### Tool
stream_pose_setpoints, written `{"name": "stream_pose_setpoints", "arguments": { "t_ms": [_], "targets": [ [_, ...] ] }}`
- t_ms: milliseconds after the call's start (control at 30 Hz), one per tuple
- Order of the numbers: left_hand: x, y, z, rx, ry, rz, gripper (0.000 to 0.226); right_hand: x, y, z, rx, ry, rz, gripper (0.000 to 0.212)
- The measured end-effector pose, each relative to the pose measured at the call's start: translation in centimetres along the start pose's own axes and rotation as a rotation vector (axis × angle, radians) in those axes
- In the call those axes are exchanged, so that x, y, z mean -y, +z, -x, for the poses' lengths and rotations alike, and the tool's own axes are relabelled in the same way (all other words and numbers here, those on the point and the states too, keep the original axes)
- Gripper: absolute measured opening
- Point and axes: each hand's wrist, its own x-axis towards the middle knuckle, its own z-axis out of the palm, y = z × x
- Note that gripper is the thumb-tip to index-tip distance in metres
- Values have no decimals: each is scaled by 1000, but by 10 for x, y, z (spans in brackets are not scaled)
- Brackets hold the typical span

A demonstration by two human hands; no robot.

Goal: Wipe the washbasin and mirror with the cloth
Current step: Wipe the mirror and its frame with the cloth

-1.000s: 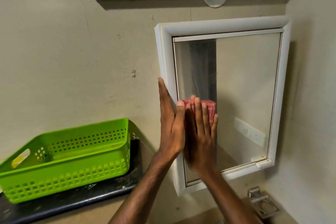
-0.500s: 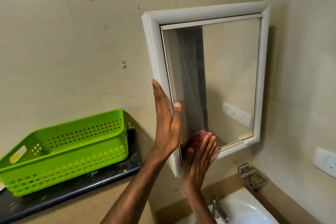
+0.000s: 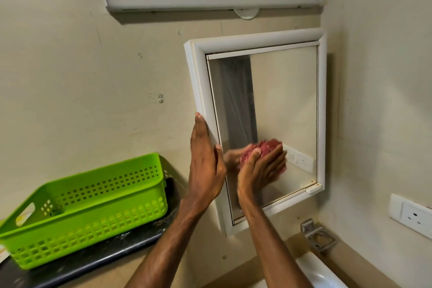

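Since half a second ago the right hand (image 3: 259, 170) has swept from the bottom left corner of the mirror (image 3: 285, 100) up and toward its lower middle. From the head camera, its fingers curl round the bunched red cloth (image 3: 265, 147) and press it to the glass (motion blur hides the fingertips). The left hand (image 3: 205, 166) lies flat with straight fingers along the mirror's left frame edge, thumb on the front, gripping nothing.

The mirror may shift on the wall if the rubbing pushes harder than the left hand braces. With the cloth wadded so small, strips of glass are likely to be missed. The washbasin (image 3: 320, 273), below the mirror's right corner, looks still to be done.

The left hand keeps its earlier place. The green basket (image 3: 93, 206), left of the mirror, is unmoved.
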Motion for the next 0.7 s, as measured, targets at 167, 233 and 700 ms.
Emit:
{"name": "stream_pose_setpoints", "arguments": {
  "t_ms": [167,233,700],
  "targets": [
    [-13,-15,-41,-153,105,-28,69,91,6,-41,-37,-239,112,73],
    [-22,-20,-59,-185,133,-26,67,130,9,-55,-36,-339,140,71],
    [-44,10,-77,-142,198,-289,67,75,11,-67,-105,-767,286,77]
  ]
}}
